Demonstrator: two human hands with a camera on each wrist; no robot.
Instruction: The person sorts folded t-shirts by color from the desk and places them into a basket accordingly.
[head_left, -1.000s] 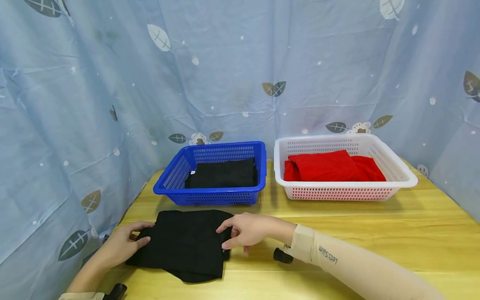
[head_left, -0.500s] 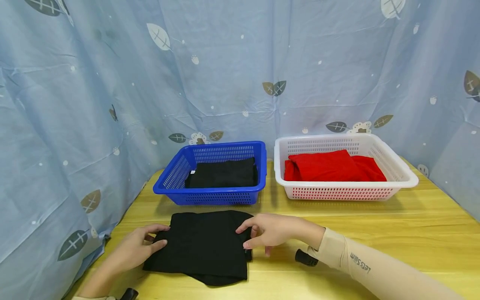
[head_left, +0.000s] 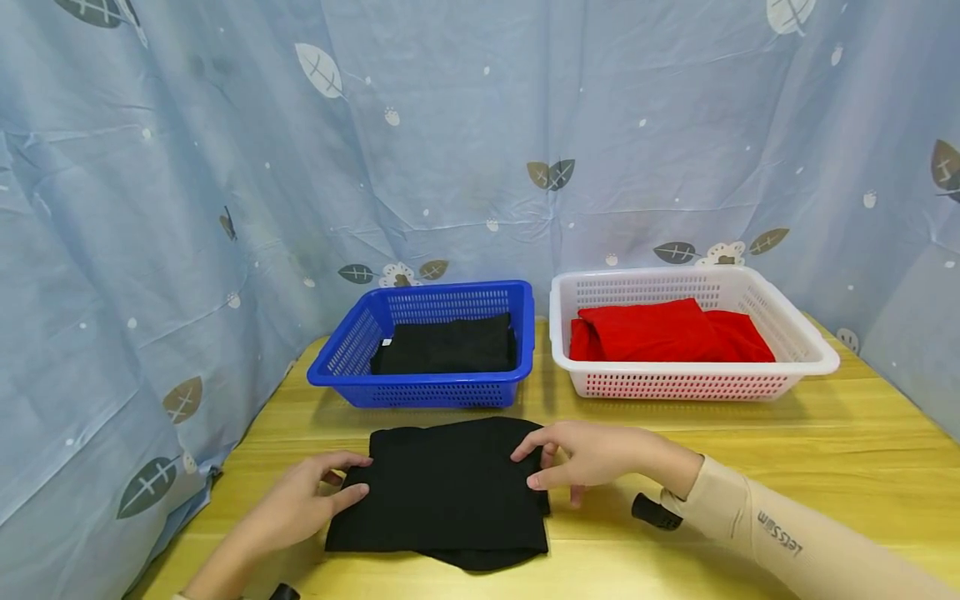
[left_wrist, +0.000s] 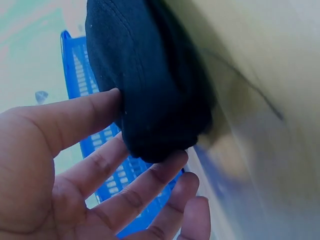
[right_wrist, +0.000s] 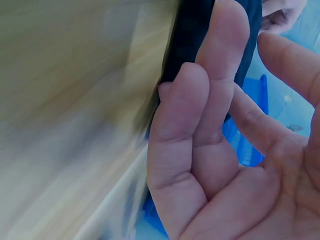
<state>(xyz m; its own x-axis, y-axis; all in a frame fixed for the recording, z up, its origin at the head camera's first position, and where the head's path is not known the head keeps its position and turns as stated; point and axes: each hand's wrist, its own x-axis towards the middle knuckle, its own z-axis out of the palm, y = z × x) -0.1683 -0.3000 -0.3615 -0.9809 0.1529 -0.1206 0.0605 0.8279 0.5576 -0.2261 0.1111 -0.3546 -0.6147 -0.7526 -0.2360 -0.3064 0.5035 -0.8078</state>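
Observation:
A folded black garment (head_left: 450,492) lies on the wooden table, its lower layer peeking out at the near edge. My left hand (head_left: 311,500) holds its left side, thumb on the cloth and fingers at the edge. In the left wrist view the thick, stitched fold of the garment (left_wrist: 145,85) sits between thumb (left_wrist: 85,112) and fingertips. On the opposite side, my right hand (head_left: 592,457) holds the right edge, with index finger and thumb over the cloth. Its lower fingers (right_wrist: 175,125) overlap the dark fabric in the right wrist view.
Behind the garment stands a blue basket (head_left: 420,379) with folded black cloth (head_left: 453,346) inside. A white basket (head_left: 813,358) with red cloth (head_left: 652,329) stands to its right. A patterned blue curtain (head_left: 450,142) closes off the back and left side.
Both hands and the black garment between them have slid to the right across the table, and the garment now lies straighter. The baskets have stayed in place.

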